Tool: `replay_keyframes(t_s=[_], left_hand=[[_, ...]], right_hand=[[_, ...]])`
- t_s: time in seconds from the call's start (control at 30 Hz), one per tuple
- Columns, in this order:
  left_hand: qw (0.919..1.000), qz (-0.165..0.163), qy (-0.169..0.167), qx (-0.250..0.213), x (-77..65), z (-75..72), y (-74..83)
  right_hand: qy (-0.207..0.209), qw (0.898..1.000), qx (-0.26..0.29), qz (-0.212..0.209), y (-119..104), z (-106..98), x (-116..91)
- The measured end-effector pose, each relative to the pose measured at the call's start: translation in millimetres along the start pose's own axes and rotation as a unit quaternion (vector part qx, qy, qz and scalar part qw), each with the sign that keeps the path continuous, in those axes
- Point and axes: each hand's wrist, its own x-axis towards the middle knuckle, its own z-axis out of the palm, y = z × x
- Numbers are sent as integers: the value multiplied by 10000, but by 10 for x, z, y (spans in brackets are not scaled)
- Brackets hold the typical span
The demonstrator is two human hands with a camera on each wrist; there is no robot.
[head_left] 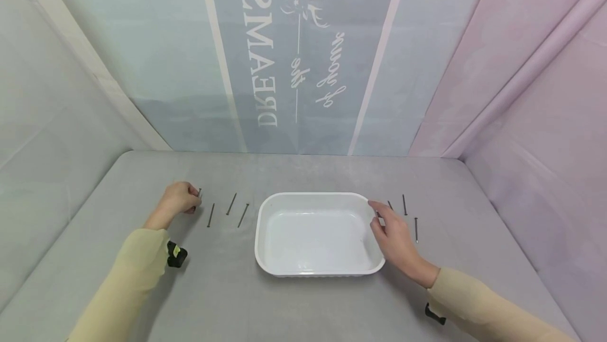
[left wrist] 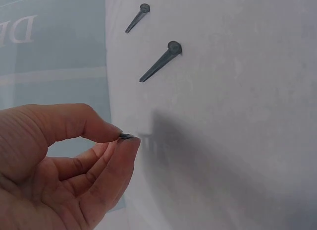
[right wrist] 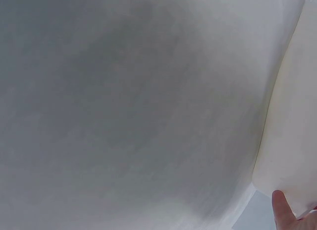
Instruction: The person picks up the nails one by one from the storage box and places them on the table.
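Observation:
At the left of the head view my left hand pinches a dark nail between thumb and forefinger. In the left wrist view little of this nail shows past the fingertips. My right hand is at the right rim of a white rectangular dish, its forefinger and thumb apart. Through that gap a short dark piece of a nail shows, the rest hidden by the hand. The right wrist view has one straight finger against the dish's pale wall.
Several nails lie on the grey table left of the dish, one nail nearest the left hand. More lie to the right, including an upper nail and a lower nail. Cloth walls stand behind and at both sides.

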Motion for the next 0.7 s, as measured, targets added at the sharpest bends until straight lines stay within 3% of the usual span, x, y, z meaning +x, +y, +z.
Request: replay_keyframes(t_s=[0.7], left_hand=[[9996,-160,-167,138,2,85,-10]], right_hand=[[-21,10000,19,31,6,-5,-11]])
